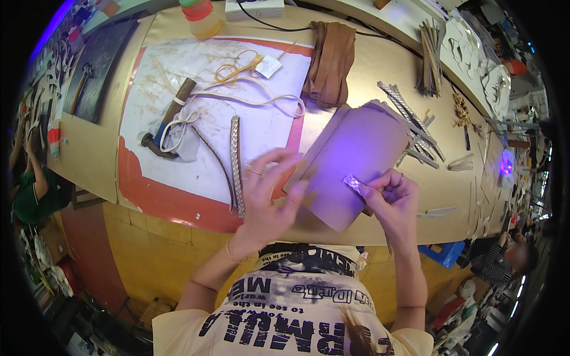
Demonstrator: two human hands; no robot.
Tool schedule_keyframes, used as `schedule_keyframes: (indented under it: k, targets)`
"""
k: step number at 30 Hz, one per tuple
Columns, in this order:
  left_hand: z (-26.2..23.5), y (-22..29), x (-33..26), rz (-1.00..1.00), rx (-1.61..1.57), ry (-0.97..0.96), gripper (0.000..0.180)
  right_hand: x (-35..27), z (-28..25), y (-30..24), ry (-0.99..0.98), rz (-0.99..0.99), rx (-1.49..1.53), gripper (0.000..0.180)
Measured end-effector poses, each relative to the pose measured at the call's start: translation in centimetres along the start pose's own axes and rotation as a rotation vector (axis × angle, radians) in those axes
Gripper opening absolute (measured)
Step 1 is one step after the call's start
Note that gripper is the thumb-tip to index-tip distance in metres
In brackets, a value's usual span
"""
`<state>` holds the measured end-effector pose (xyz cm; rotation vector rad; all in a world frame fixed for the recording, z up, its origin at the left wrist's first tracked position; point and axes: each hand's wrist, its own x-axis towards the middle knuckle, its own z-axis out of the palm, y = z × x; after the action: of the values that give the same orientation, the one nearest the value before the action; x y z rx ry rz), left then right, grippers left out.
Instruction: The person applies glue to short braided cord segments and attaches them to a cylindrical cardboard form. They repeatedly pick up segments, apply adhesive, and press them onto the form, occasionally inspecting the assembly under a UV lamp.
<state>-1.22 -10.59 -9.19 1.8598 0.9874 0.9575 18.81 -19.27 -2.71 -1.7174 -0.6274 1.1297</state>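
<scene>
My right hand (392,199) pinches a silvery braided strip (354,183) between thumb and fingers, its short end poking out to the left. The rest of the strip is mostly hidden by the hand. Beneath it lies a brown cardboard sheet (356,142), tinted violet by a light. My left hand (267,190) is raised to the left of the cardboard, smeared by motion, with fingers stretched and thumb apart and nothing seen in it. Close to it, on a white sheet (154,65), rest a braided strap (237,160) and a thin dark cord (215,155).
A hammer (172,118) with white cord (261,92) lies on the white sheet. Beyond are brown leather strips (332,59) and a jar of yellowish liquid (202,19). Several braided strips (407,113) lie right of the cardboard. A blue stool (444,255) stands below the table edge.
</scene>
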Motion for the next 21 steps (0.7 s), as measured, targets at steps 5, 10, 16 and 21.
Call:
schedule_keyframes:
  k: [5,10,16,21]
  targets:
    - [-2.9,-4.2,1.3,-0.194,0.653,0.158,0.038,-0.2,0.1,-0.3,0.006,-0.008,-0.034,0.011]
    - [-3.3,-6.4,2.3,-0.138,0.865,0.19,0.036,-0.1,0.2,-1.1,-0.009,0.039,-0.042,0.012]
    - [-3.7,-4.2,3.6,-0.227,0.508,0.166,0.017,-0.1,0.3,-1.0,-0.004,0.002,-0.037,0.013]
    - [-3.9,-1.7,3.9,-0.429,-0.124,0.05,0.015,-0.1,0.2,-0.7,-0.013,-0.005,-0.01,0.012]
